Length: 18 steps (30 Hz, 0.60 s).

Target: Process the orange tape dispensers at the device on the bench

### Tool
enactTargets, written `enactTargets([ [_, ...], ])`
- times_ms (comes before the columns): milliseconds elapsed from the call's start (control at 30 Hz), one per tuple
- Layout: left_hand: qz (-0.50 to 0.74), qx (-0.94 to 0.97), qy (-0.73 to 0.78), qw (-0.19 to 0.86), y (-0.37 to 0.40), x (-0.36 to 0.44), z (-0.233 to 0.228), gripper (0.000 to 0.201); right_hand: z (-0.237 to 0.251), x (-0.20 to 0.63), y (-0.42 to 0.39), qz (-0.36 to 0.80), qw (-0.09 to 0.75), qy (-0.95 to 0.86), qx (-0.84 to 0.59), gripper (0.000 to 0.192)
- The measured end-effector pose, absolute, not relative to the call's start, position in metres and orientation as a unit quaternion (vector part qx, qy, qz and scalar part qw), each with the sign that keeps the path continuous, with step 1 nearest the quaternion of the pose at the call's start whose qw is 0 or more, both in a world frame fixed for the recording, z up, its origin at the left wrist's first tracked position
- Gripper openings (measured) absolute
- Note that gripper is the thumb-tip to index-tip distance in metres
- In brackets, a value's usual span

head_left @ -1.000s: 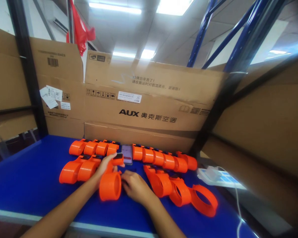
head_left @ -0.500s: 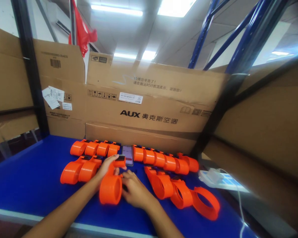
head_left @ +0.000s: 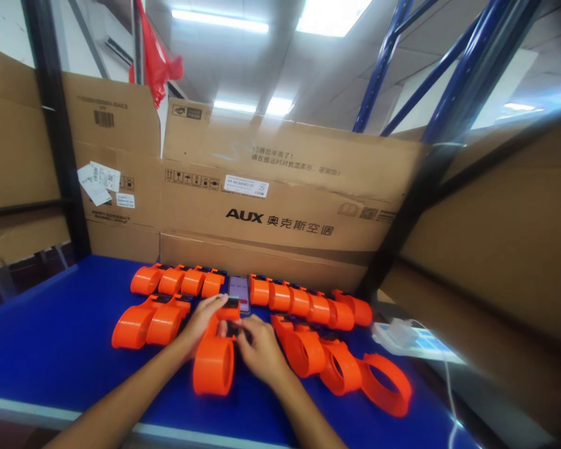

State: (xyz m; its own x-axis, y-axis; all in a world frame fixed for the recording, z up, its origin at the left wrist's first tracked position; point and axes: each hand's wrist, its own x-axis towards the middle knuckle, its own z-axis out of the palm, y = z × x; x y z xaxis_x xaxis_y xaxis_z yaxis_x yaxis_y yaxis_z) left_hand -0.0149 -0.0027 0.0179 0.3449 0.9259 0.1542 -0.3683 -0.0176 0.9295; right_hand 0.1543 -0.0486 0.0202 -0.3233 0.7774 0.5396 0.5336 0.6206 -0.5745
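My left hand (head_left: 201,321) grips the neck of an orange plastic ring-shaped part (head_left: 214,368) that lies on the blue table (head_left: 51,337). My right hand (head_left: 260,349) presses against the same part from the right, fingers at its small black end piece (head_left: 232,304). Two like orange parts (head_left: 147,321) lie just left of my left hand. Three more (head_left: 341,368) lie to the right of my right hand. A phone (head_left: 239,291) lies just beyond the held part, its screen lit.
Two rows of several orange parts (head_left: 177,280) (head_left: 308,304) flank the phone at the table's back. Cardboard boxes (head_left: 280,206) wall the back and right. A white charger and cable (head_left: 399,333) lie at the right edge. A black post (head_left: 51,131) stands at left.
The orange part has turned so its ring points more toward me. My right hand has slid forward from beside the ring to the black end piece.
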Motion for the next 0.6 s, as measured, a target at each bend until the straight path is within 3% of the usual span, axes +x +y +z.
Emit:
enactTargets([
  [133, 0.496, 0.504, 0.296, 0.642, -0.009, -0.011, 0.019, 0.046, 0.026, 0.16, -0.047, 0.113, 0.529, -0.71, -0.451, 0.028],
  [300, 0.481, 0.516, 0.315, 0.635, -0.012, -0.008, 0.015, 0.049, 0.035, 0.155, -0.048, 0.104, 0.483, -0.775, -0.395, 0.033],
  [600, 0.538, 0.512, 0.338, 0.578, -0.003, -0.017, 0.017, 0.052, 0.03, 0.161, -0.041, 0.104, 0.501, -0.74, -0.436, 0.031],
])
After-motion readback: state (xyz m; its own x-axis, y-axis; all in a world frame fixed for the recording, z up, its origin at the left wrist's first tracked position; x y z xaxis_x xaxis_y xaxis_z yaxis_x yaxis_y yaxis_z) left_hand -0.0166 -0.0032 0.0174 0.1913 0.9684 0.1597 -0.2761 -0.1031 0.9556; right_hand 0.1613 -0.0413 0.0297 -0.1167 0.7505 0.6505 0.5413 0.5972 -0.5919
